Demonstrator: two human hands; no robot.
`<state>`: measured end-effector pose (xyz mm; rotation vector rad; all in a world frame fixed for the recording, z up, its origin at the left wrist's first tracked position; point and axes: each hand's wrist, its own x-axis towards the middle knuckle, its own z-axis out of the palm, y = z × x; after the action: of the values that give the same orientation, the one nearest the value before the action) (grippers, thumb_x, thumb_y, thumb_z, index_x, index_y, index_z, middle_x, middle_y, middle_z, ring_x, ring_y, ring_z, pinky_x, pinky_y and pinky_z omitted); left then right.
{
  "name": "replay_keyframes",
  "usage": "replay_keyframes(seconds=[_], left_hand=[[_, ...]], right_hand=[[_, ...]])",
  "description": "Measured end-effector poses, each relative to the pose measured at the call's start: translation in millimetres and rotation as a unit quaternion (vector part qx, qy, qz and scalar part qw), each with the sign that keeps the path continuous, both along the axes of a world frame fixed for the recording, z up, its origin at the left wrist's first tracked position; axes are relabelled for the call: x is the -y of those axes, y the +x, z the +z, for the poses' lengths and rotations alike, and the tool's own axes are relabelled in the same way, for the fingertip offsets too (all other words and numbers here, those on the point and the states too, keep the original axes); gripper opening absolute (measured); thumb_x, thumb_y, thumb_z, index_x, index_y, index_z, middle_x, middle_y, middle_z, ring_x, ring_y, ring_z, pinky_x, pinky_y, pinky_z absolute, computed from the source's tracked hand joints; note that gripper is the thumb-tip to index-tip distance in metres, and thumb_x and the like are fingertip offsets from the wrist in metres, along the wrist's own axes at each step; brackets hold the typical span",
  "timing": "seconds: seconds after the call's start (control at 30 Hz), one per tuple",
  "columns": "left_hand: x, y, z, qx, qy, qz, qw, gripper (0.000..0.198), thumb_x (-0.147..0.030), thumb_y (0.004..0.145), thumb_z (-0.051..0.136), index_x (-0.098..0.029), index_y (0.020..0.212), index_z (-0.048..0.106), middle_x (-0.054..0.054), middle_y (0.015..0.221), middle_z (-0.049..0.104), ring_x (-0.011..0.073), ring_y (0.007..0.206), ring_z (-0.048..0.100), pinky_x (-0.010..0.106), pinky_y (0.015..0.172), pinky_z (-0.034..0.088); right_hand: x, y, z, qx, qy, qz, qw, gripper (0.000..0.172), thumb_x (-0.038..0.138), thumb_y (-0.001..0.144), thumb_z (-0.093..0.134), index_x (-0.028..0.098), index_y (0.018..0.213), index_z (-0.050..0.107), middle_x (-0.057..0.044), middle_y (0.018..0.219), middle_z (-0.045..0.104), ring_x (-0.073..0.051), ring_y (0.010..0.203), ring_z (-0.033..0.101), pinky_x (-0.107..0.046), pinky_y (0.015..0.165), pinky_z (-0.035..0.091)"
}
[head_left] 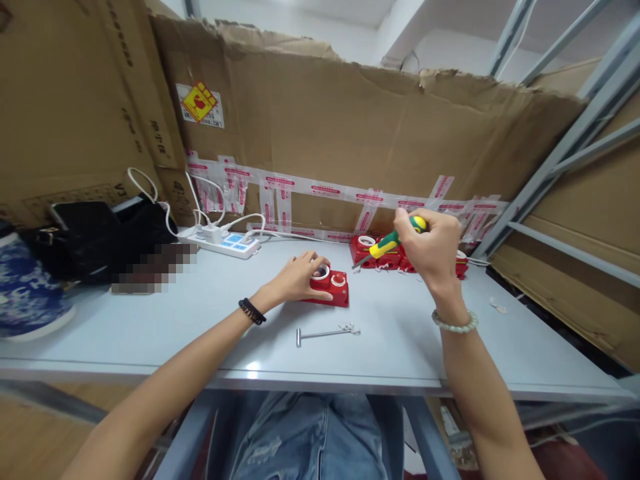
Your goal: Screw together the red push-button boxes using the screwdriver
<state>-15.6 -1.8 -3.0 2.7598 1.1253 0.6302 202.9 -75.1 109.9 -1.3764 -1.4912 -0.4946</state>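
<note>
Screwdriver (384,245) sits clenched in the right hand (431,247); the left hand (300,277) grips a red box (341,294) on the bench (395,320).

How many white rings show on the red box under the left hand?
2 on the red box: one white ring by the left hand, the other toward the box's right end. The hand may hide more.

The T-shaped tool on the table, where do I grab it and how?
Probably by its crossbar, from above on the left: the tool lies flat, that end is thicker, and white bits lie by the thin rod's other end.
</note>
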Motion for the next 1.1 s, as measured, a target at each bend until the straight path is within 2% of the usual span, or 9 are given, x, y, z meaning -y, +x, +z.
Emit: replay_keyframes(seconds=[0.1,0.17,0.27,0.37,0.47,0.6,0.7,0.87,1.1], left_hand=[[11,-1,10.9,0.02,0.045,0.012,0.999,0.058,-0.06,0.072,0.061,-0.02,0.113,0.052,0.009,0.105,0.052,0.027,0.097,0.05,0.04,0.082,0.037],[23,2,19.2,0.058,0.082,-0.004,0.995,0.038,-0.048,0.079,0.059,-0.018,0.104,0.056,0.008,0.103,0.054,0.0239,0.095,0.051,0.037,0.082,0.037],[41,10,24.7,0.043,0.036,-0.129,0.99,0.017,-0.033,0.085,0.054,-0.017,0.09,0.06,0.004,0.089,0.06,0.017,0.082,0.055,0.028,0.077,0.039],[54,21,15.2,-0.042,-0.037,-0.19,0.98,0.021,-0.036,0.084,0.058,-0.017,0.093,0.062,0.003,0.084,0.064,0.0153,0.074,0.059,0.025,0.069,0.041],[59,31,-2.7,-0.08,-0.033,-0.194,0.977,0.034,-0.044,0.082,0.06,-0.017,0.102,0.061,0.007,0.095,0.064,0.0189,0.08,0.062,0.026,0.065,0.041],[57,38,-17.1,-0.058,-0.057,-0.207,0.975,0.017,-0.028,0.088,0.053,-0.018,0.097,0.063,0.006,0.093,0.064,0.0169,0.08,0.062,0.023,0.064,0.042],[51,36,-14.9,-0.004,-0.112,-0.218,0.969,0.013,-0.021,0.086,0.053,-0.014,0.091,0.064,0.006,0.088,0.065,0.0147,0.076,0.061,0.022,0.064,0.043],[39,28,-4.0,0.133,-0.21,-0.18,0.952,0.019,-0.029,0.084,0.058,-0.012,0.088,0.063,0.006,0.082,0.067,0.0132,0.071,0.061,0.022,0.064,0.045],[34,27,-2.4,0.269,-0.35,-0.154,0.884,0.023,-0.031,0.074,0.069,-0.011,0.084,0.063,0.007,0.081,0.069,0.0141,0.074,0.064,0.024,0.069,0.05]], right_hand=[[-8,23,-12.0,-0.063,-0.04,0.055,0.996,0.033,0.038,0.077,0.053,0.016,0.053,0.056,0.003,0.048,0.042,-0.009,0.049,0.037,-0.024,0.049,0.03],[-19,39,-24.6,-0.118,-0.077,0.084,0.986,0.032,0.038,0.075,0.056,0.016,0.051,0.055,0.004,0.047,0.039,-0.009,0.048,0.036,-0.024,0.048,0.03],[-33,54,-41.3,-0.16,-0.089,0.082,0.98,0.032,0.038,0.073,0.056,0.016,0.05,0.053,0.005,0.047,0.036,-0.009,0.048,0.034,-0.023,0.046,0.029],[-34,54,-48.9,-0.153,-0.092,0.067,0.982,0.034,0.039,0.073,0.057,0.017,0.049,0.049,0.005,0.048,0.035,-0.009,0.049,0.032,-0.024,0.047,0.027],[-26,41,-49.9,-0.095,-0.104,0.039,0.989,0.036,0.041,0.072,0.058,0.017,0.048,0.047,0.005,0.047,0.036,-0.009,0.05,0.031,-0.024,0.048,0.026],[-19,27,-50.1,-0.052,-0.096,0.034,0.993,0.035,0.04,0.074,0.057,0.017,0.049,0.048,0.005,0.048,0.038,-0.009,0.05,0.031,-0.025,0.049,0.026],[-19,27,-51.6,-0.08,-0.077,0.04,0.993,0.036,0.04,0.075,0.057,0.018,0.049,0.046,0.005,0.047,0.036,-0.009,0.049,0.031,-0.025,0.049,0.027],[-24,33,-54.3,-0.165,-0.036,0.09,0.982,0.035,0.04,0.077,0.056,0.017,0.05,0.049,0.005,0.047,0.036,-0.008,0.047,0.032,-0.024,0.047,0.028],[-25,31,-56.4,-0.205,-0.043,0.138,0.968,0.034,0.037,0.077,0.058,0.017,0.05,0.051,0.006,0.047,0.034,-0.008,0.046,0.033,-0.024,0.045,0.027]])
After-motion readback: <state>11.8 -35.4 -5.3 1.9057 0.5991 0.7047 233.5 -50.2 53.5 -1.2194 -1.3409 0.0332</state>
